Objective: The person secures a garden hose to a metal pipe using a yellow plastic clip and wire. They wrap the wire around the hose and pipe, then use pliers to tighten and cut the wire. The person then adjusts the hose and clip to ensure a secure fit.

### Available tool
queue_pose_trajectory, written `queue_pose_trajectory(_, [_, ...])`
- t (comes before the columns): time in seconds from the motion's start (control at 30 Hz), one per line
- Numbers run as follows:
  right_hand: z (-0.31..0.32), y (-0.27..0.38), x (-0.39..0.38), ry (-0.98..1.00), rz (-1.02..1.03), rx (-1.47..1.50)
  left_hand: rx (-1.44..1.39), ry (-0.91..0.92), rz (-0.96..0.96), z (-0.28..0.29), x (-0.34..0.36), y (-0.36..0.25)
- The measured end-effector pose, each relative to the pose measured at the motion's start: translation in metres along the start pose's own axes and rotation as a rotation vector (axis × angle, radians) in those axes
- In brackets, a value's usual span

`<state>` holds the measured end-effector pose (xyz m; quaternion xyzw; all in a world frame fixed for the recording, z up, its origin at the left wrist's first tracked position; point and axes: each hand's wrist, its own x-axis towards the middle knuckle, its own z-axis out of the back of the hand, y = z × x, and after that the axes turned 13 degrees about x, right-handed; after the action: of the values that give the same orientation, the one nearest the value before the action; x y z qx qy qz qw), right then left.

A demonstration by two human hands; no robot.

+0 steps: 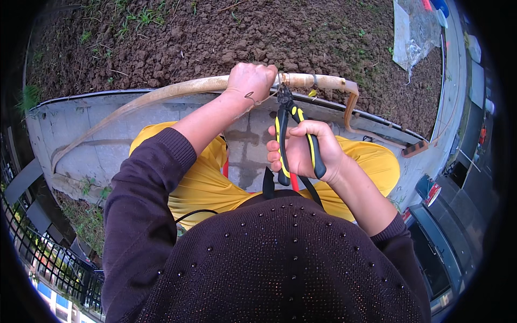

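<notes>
My left hand (pixel 252 79) is closed around a long beige hose (pixel 183 89) just left of a wire-bound joint, its fingers mostly hidden behind the fist. A thin wire (pixel 264 100) trails from this spot along my wrist. In my right hand (pixel 329 144) is a pair of pliers (pixel 281 134) with black and yellow handles, held by both grips with the handles somewhat apart. The plier jaws point up at the hose joint, right beside my left fist. Whether they bite on the wire cannot be made out. A small yellow piece (pixel 312 92) hangs beneath a ring on the hose.
Dark tilled soil (pixel 215 37) lies beyond a low concrete edge. Past my right knee, the hose runs down toward a brick (pixel 415 149). Clear plastic sheeting (pixel 420 37) lies at the far right. Grey paving (pixel 245 141) shows between my yellow-clad knees. A metal fence (pixel 59 269) stands lower left.
</notes>
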<state>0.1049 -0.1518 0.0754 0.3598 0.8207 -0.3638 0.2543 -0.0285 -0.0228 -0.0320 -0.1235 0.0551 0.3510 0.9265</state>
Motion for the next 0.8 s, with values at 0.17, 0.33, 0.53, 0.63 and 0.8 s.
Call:
queue_pose_trajectory(0.17, [0.009, 0.006, -0.01, -0.202, -0.041, -0.132, -0.054, -0.002, -0.061, -0.007, -0.005, 0.001])
queue_pose_trajectory(0.33, [-0.003, 0.021, -0.02, -0.299, -0.088, -0.368, -0.053, 0.07, -0.056, 0.0, -0.004, 0.002])
queue_pose_trajectory(0.53, [-0.014, 0.03, -0.036, -0.349, -0.146, -0.339, -0.114, 0.088, -0.155, 0.003, -0.005, 0.006])
queue_pose_trajectory(0.63, [-0.017, 0.032, -0.037, -0.367, -0.158, -0.425, -0.358, 0.31, -0.251, 0.01, -0.001, 0.026])
queue_pose_trajectory(0.8, [-0.009, 0.04, -0.039, -0.381, -0.202, -0.411, -1.009, 0.764, -0.117, 0.006, -0.003, 0.039])
